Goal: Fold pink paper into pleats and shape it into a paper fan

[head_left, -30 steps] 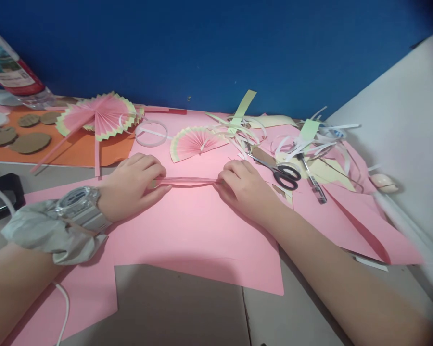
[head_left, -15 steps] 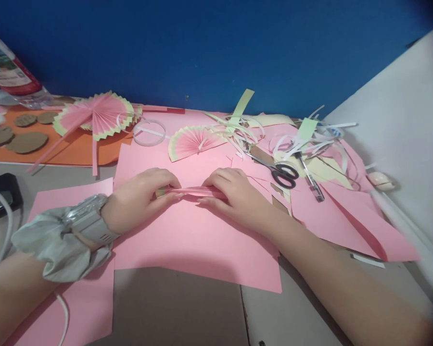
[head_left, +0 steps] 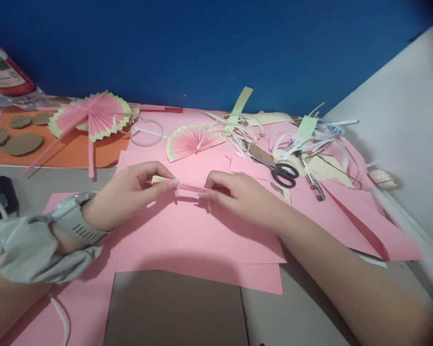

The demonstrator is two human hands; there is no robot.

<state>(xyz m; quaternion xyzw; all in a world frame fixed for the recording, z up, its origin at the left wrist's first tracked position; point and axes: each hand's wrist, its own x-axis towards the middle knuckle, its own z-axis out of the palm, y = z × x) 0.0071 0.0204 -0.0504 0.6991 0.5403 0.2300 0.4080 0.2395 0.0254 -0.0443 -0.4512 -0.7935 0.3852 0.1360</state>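
The narrow folded pink paper strip [head_left: 187,186], pleated flat with a pale yellow-green tip at its left end, lies left of the black-handled scissors [head_left: 280,171] and a little nearer the person. Its long axis runs left to right across the view, the left end slightly higher. The left hand [head_left: 130,192] pinches the pale tip narrowly between thumb and fingertips. The right hand [head_left: 240,194] is closed on the other end, the end toward the scissors. The strip hangs just above a large pink paper sheet [head_left: 202,235], which carries its shadow.

Left of the scissors and farther back sits a small half-open pink pleated fan [head_left: 189,141]. Beyond it are a clear tape ring [head_left: 146,132] and a bigger pink fan with a yellow-green rim [head_left: 92,115] on an orange sheet [head_left: 68,153]. Curled white and pale-green paper offcuts [head_left: 303,137] lie heaped just behind the scissors. The grey tabletop [head_left: 173,307] shows on the person's side of them, a deep blue wall [head_left: 202,48] rises behind, and a white wall [head_left: 400,120] stands to their right.
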